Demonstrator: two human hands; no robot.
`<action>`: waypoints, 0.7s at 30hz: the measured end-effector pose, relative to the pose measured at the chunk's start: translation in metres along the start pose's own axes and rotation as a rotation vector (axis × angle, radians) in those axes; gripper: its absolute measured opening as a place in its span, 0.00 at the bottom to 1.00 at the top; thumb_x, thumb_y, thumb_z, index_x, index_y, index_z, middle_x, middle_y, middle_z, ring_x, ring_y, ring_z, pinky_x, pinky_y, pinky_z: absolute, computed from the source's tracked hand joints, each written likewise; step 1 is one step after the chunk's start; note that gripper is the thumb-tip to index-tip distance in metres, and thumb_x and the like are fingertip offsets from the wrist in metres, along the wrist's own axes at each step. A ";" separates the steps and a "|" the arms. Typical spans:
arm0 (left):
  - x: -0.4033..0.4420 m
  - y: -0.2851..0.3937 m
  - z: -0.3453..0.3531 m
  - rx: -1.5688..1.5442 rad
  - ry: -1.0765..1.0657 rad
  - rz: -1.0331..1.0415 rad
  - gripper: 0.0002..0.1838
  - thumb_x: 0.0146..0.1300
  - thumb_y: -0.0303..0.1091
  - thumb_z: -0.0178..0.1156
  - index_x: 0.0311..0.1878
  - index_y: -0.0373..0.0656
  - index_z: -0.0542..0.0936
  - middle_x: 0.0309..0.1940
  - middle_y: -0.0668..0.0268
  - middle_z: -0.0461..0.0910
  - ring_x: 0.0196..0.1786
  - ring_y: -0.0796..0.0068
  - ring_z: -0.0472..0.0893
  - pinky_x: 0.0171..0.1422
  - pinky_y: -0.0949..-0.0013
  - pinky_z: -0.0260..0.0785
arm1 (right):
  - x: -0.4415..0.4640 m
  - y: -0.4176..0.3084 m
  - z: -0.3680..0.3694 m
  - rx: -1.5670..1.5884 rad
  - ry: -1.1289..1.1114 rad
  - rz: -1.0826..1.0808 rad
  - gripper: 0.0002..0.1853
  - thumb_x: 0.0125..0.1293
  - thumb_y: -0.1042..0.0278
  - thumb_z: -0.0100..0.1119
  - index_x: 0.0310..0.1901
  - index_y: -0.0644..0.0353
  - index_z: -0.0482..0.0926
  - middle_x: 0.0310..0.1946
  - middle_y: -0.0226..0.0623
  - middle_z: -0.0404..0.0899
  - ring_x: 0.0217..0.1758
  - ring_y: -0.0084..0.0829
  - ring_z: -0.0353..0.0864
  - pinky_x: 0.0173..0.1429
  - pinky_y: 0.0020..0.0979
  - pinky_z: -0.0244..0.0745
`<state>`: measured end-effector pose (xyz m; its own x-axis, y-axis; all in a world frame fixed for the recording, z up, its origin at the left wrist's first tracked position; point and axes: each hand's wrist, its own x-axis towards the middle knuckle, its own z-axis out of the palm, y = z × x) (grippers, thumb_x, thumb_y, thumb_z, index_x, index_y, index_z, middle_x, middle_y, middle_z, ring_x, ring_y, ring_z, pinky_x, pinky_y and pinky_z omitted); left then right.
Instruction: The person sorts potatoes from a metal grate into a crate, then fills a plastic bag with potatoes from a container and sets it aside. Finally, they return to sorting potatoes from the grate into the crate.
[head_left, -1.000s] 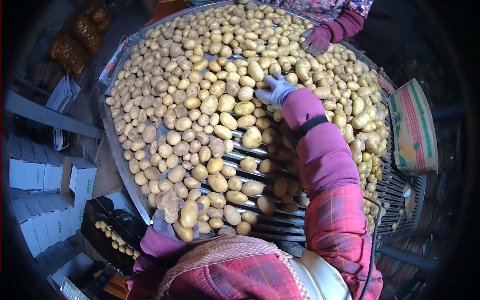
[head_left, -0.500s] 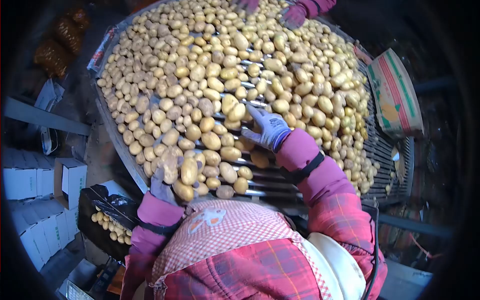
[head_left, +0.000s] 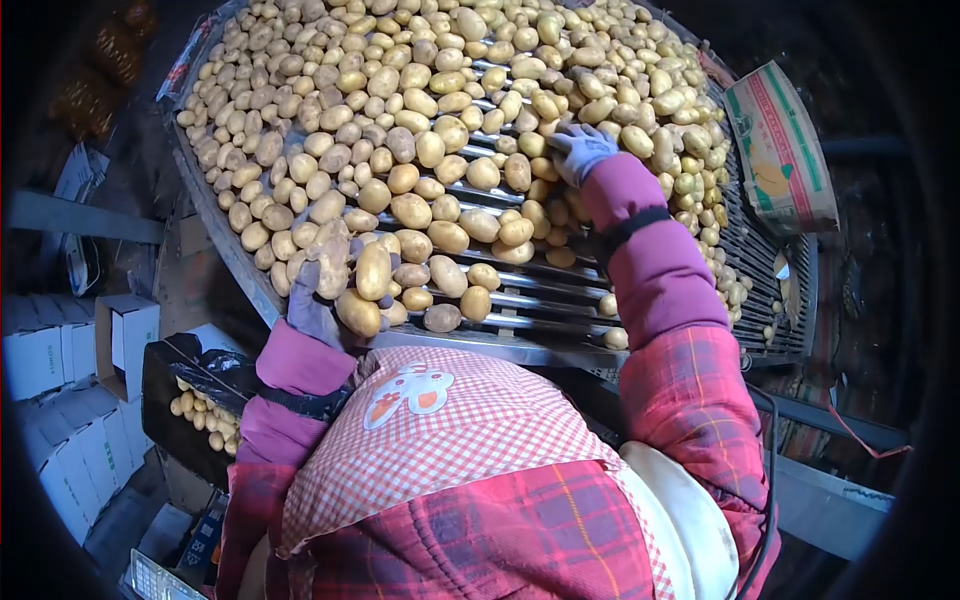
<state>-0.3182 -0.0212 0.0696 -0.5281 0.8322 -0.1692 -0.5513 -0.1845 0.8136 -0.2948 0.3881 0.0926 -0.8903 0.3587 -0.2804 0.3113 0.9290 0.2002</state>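
Observation:
My left hand [head_left: 314,308], in a grey-purple glove, curls around several potatoes at the near left edge of the sorting table. A large brownish potato [head_left: 331,262], a smooth yellow potato [head_left: 373,272] and a rounder potato [head_left: 357,313] are bunched in it, and gloved fingertips show between them. Higher up and to the right, my right hand [head_left: 583,152] rests on the potato pile [head_left: 640,140] in a pale glove. Its fingers are bent slightly and apart, touching potatoes; its palm side is hidden.
The table's surface is a rack of metal bars [head_left: 545,302] inside a metal rim [head_left: 470,346]. A printed carton [head_left: 780,150] leans at the right. White boxes [head_left: 85,450] stand at the lower left, beside a black-lined container [head_left: 185,455] with potatoes. Net sacks [head_left: 90,90] lie upper left.
My right hand has moved up and right onto the pile, and potatoes lie over the bars it was at. My left hand still holds its potatoes. Another person's gloved hands left the view.

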 end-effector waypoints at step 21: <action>-0.006 -0.015 -0.017 -0.651 0.078 -0.129 0.34 0.61 0.61 0.47 0.63 0.48 0.64 0.51 0.55 0.72 0.45 0.56 0.76 0.48 0.53 0.72 | -0.126 -0.103 0.044 0.482 0.143 0.229 0.25 0.61 0.51 0.52 0.59 0.46 0.70 0.61 0.42 0.67 0.62 0.45 0.67 0.66 0.39 0.63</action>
<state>-0.3183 -0.0324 0.0489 -0.4639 0.8327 -0.3024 -0.8774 -0.3845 0.2870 -0.2002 0.2509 0.0658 -0.8076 0.5719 -0.1436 0.5895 0.7770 -0.2209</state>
